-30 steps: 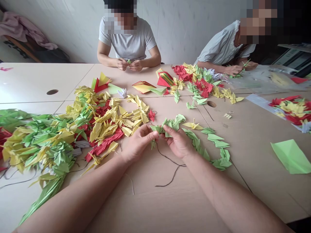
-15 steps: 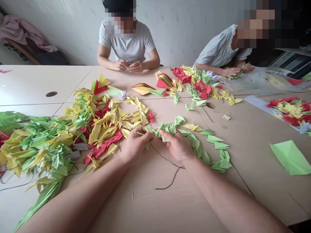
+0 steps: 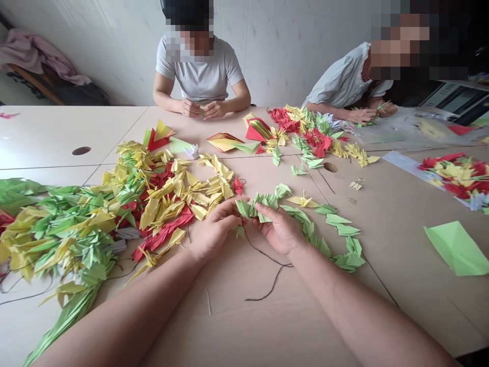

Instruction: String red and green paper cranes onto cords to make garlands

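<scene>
A string of green folded paper cranes (image 3: 264, 204) is bunched up between my two hands above the table. My right hand (image 3: 280, 229) grips the bunch, its thumb lying across the cranes. At the left end of the same string, my left hand (image 3: 217, 232) is closed with thumb and fingers together; exactly what is between its fingertips is partly hidden. A dark thread (image 3: 263, 252) hangs from beneath the hands onto the table. A small green paper piece (image 3: 240, 232) dangles under my left fingertips. The rest of the green string (image 3: 349, 255) curves over the table behind my right hand.
Yellow, green and red strung cranes (image 3: 148, 199) heap up at left. A yellow crane (image 3: 303, 201), a binder clip (image 3: 357, 183) and a green paper sheet (image 3: 458, 248) lie to the right. Two people (image 3: 198, 76) sit across the table, working with their hands.
My left fingers have shifted off the leftmost green crane, which now shows more fully beside them. The right hand keeps hold of the bunch with little movement.
</scene>
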The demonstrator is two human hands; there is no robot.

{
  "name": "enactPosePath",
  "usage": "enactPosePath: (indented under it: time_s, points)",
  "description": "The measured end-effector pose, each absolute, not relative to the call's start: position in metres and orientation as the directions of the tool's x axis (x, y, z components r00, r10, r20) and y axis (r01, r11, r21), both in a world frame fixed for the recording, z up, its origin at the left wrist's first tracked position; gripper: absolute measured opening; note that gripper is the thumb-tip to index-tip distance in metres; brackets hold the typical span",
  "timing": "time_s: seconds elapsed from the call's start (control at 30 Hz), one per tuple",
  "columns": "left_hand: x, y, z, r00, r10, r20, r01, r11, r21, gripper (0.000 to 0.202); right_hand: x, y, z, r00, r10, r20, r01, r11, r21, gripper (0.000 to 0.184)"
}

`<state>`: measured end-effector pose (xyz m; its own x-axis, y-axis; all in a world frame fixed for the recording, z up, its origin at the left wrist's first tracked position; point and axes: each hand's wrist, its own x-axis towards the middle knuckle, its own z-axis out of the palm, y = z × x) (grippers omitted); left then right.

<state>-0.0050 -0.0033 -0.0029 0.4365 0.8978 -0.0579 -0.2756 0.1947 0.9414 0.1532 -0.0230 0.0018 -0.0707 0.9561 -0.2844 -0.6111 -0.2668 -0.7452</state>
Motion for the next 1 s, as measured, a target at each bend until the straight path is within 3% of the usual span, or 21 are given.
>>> enactPosePath:
  time_s: [0.37, 1.0]
  points:
    - [-0.0053, -0.004, -0.0037, 0.41, 0.91, -0.066, -0.241, 0.178, 0.954, 0.017, 0.154, -0.0245, 0.0003, -0.099, 0.962, -0.254, -0.582, -0.263, -0.77, 0.021]
    - [-0.0028, -0.0036, 0.0014, 0.411, 0.902, -0.13, -0.315, 0.275, 0.908, 0.021, 0.1538, -0.0229, 0.0011, -0.057, 0.957, -0.284, -0.602, -0.26, -0.755, 0.022]
